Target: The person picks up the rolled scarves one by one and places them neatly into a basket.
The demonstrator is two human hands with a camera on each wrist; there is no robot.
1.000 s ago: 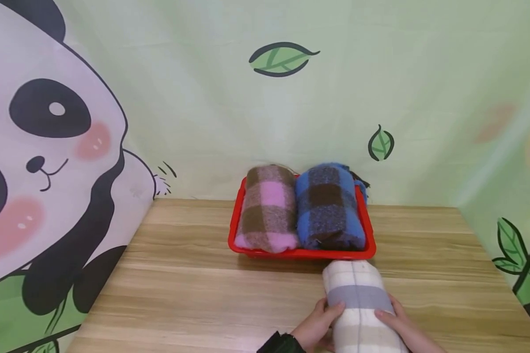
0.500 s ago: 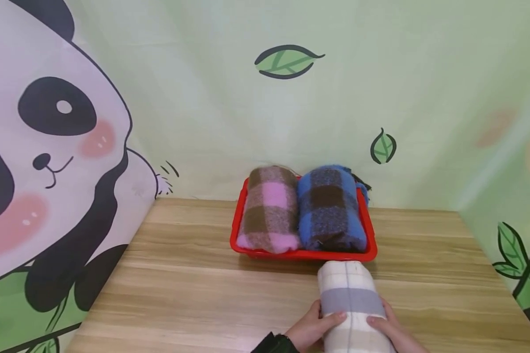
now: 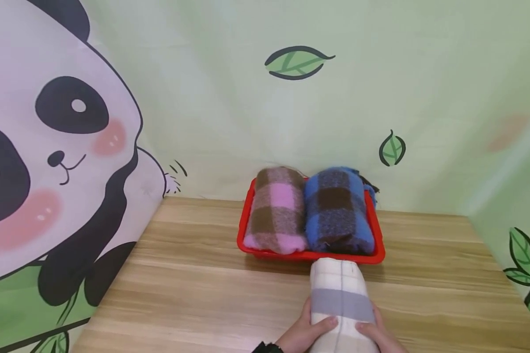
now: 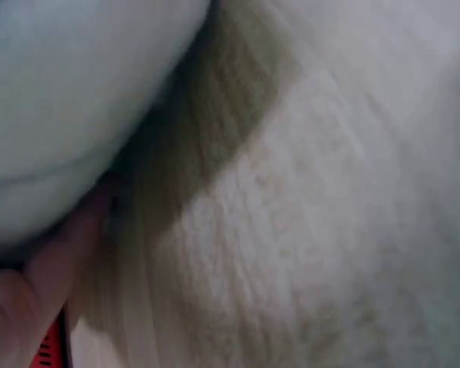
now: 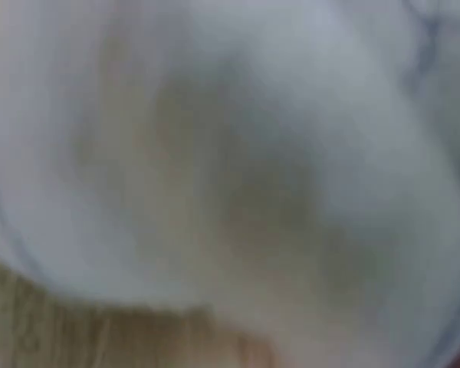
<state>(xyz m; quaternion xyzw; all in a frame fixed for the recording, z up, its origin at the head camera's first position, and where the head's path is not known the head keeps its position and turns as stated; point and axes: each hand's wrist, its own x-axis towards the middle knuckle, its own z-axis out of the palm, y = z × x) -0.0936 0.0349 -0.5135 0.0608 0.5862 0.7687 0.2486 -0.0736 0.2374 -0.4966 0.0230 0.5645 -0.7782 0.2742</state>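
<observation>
A rolled white, beige and grey checked scarf (image 3: 341, 301) lies lengthwise between my two hands at the front edge of the head view. My left hand (image 3: 301, 332) grips its left side, thumb on top. From the right, my right hand (image 3: 376, 331) grips it the same way. The far end of the roll overlaps the front of a red plastic basket (image 3: 269, 254) in this view. In the left wrist view my fingers (image 4: 69, 245) reach under the pale roll, just above the wood. Blurred cloth fills most of the right wrist view.
Side by side in the basket lie a pink and brown checked roll (image 3: 282, 196) and a blue and black checked roll (image 3: 337, 206) with dark fringe. Behind the wooden table (image 3: 194, 274) hangs a green backdrop (image 3: 229, 108) printed with a panda and leaves.
Both hands have shifted the rolled scarf left relative to the basket. The head view has turned slightly left, so the basket appears farther right. Both hands keep their grip.
</observation>
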